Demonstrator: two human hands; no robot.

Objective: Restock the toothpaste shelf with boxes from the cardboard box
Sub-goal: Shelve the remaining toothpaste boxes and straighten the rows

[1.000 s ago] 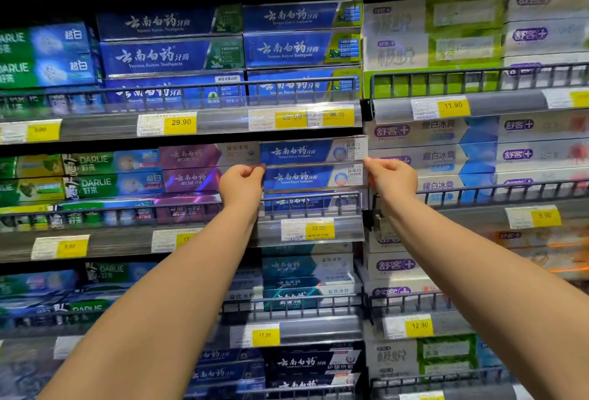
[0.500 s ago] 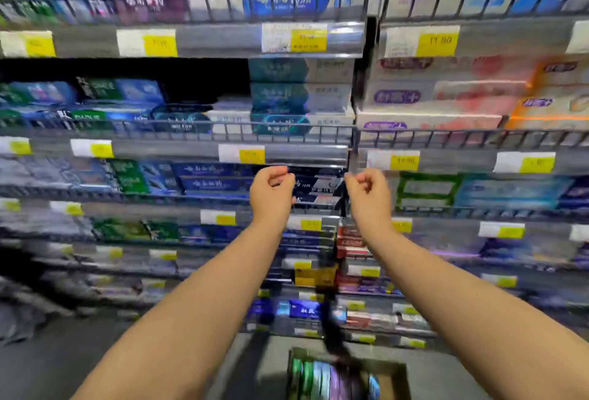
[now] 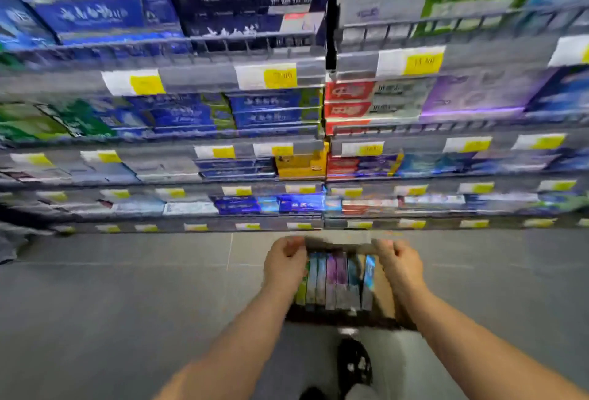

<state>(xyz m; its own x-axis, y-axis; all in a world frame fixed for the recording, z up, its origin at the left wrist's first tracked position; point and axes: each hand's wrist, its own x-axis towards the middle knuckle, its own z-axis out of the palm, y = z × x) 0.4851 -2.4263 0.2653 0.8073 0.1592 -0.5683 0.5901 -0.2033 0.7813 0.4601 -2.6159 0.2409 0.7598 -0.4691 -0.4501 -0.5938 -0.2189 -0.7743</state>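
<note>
Both bare forearms reach forward and down from the bottom corners of the view, converging toward the cardboard box (image 3: 381,291) on the floor. The left hand (image 3: 284,267) hangs over the box's left edge, back of the hand up, fingers curled loosely inward with the knuckles bent; it appears to hold nothing, though blur hides the fingertips. The right hand (image 3: 400,267) hangs over the box's right edge in a mirrored pose, its fingers likewise curled under and its thumb toward the box's middle. The two hands are apart, level with each other, wrists nearly straight. A dark shoe (image 3: 353,364) shows on the near side of the box, between the forearms.
</note>
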